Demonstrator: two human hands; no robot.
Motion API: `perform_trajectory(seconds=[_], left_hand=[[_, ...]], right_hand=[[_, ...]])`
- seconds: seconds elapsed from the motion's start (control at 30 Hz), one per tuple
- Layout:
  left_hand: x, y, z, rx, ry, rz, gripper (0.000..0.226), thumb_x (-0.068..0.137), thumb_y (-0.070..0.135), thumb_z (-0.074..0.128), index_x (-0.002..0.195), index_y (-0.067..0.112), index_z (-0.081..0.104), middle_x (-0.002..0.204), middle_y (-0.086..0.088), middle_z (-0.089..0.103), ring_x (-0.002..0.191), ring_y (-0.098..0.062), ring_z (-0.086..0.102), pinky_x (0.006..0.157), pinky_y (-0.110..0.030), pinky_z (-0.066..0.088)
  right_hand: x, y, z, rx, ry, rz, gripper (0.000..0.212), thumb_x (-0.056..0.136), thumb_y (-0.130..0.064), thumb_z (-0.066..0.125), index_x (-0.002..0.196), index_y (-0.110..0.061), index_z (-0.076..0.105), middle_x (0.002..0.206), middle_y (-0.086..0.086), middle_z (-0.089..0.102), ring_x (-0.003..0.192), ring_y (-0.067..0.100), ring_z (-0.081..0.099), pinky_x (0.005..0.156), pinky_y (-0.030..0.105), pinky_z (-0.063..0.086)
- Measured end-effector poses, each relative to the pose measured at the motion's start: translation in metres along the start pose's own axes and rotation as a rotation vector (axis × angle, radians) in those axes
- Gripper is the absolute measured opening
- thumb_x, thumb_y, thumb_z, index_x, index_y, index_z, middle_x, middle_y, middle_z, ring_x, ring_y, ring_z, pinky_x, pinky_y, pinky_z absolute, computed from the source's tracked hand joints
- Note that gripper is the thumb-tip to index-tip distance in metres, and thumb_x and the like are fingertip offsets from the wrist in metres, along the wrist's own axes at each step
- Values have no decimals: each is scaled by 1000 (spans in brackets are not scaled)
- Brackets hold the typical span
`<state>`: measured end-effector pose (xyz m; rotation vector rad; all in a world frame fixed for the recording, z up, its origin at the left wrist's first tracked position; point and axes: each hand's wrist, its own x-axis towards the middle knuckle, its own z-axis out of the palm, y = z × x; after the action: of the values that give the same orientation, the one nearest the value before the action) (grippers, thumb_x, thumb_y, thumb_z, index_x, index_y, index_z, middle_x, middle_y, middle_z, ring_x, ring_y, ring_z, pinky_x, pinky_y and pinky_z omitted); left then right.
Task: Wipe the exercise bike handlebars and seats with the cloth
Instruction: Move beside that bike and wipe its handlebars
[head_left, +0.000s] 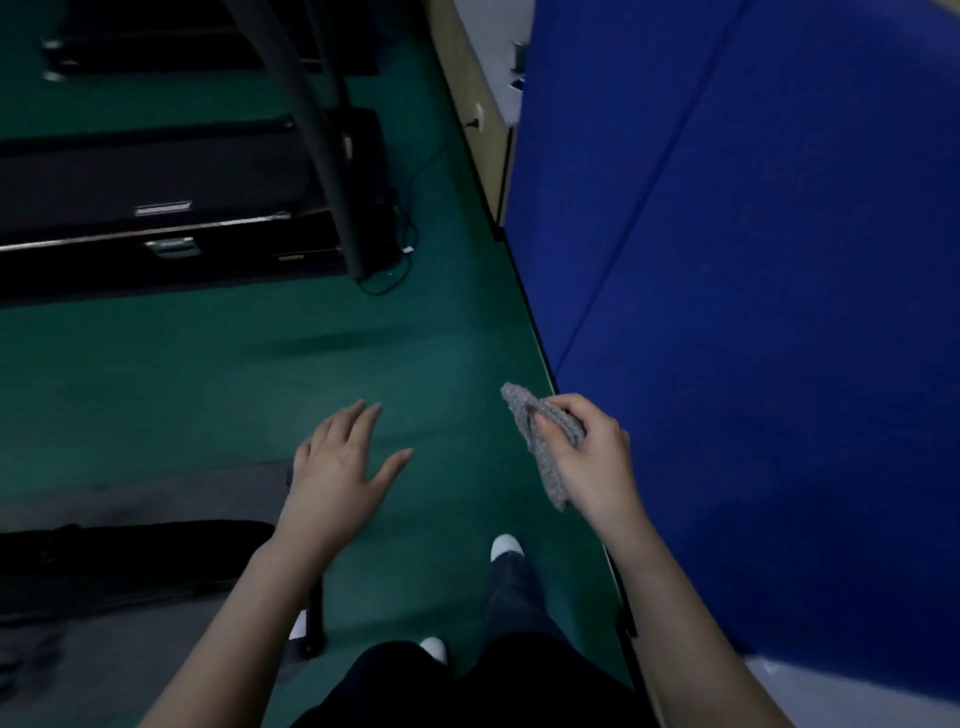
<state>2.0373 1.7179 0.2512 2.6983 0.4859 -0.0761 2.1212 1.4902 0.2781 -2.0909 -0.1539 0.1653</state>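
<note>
Standing panel: a tall blue panel (753, 260) fills the right side, and its foot meets the floor along a dark slanting edge.
Floor: a green floor (260, 374) runs along the left of the blue panel, from the far end to the person's feet.
Machines: low black machines (130, 176) lie well to the left of the blue panel at the far end; their kind cannot be told.
Post: a grey post (332, 156) rises from the machines' end nearer the blue panel, with a thin dark cable (400, 260) looped on the floor beside its foot.
Legs: dark trouser legs (511, 587) stand on the floor just left of the blue panel's foot.
Left hand: the left hand (337, 467) is released, palm down and fingers spread over the floor, apart from the blue panel, grasping nothing.
Right hand: the right hand (587, 457) is held just beside the blue panel's lower edge, with thumb and fingers pinching the cloth.
Cloth: a grey knitted cloth (540, 441) is bunched in the right hand on the side away from the blue panel, one end sticking up, the other hanging below the palm.
Shoes: white shoes (505, 545) show at the trouser ends, near the blue panel's foot.
</note>
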Motion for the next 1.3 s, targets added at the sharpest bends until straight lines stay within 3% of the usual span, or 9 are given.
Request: perform_trajectory(seconds=[0.23, 0.4, 0.53, 0.77, 0.93, 1.3], left_hand=[[63, 31, -7, -29, 115, -179, 65, 90, 51, 52, 144, 17, 37, 151, -4, 34, 139, -22, 27, 110, -40, 22], [94, 49, -6, -44, 172, -246, 66, 89, 53, 50, 144, 18, 37, 151, -2, 33, 140, -21, 26, 110, -40, 22], [111, 44, -10, -48, 185, -313, 66, 89, 54, 49, 144, 20, 37, 152, -2, 32, 140, -21, 26, 111, -40, 21], [159, 4, -30, -39, 217, -395, 66, 88, 57, 48, 143, 21, 39, 152, 1, 32, 140, -19, 27, 111, -38, 21], [209, -32, -55, -72, 261, -415, 66, 88, 57, 47, 143, 21, 38, 151, 1, 32, 140, -19, 27, 112, -38, 21], [258, -100, -96, -104, 325, -484, 65, 90, 56, 46, 144, 20, 35, 152, 1, 30, 141, -17, 23, 112, -35, 17]], right_hand=[[110, -10, -22, 6, -123, -137, 4, 90, -22, 62, 92, -25, 63, 80, -13, 65, 73, 1, 60, 58, 19, 48], [169, -16, -25, -12, -186, -187, 4, 90, -16, 63, 92, -19, 65, 80, -10, 66, 73, 5, 61, 59, 14, 45], [204, -26, -12, -37, -255, -182, 8, 90, -20, 62, 97, -18, 66, 83, -6, 66, 77, 12, 63, 64, 29, 50], [261, -73, 48, -9, -354, -242, 8, 89, -15, 63, 92, -22, 64, 83, -13, 64, 77, 3, 60, 62, 13, 45], [298, -113, 99, -25, -391, -284, 8, 89, -13, 64, 95, -16, 67, 85, -10, 66, 80, 8, 61, 70, 22, 47], [344, -168, 195, -55, -485, -339, 8, 87, -12, 65, 94, -13, 68, 88, -4, 69, 84, 14, 62, 74, 24, 45]])
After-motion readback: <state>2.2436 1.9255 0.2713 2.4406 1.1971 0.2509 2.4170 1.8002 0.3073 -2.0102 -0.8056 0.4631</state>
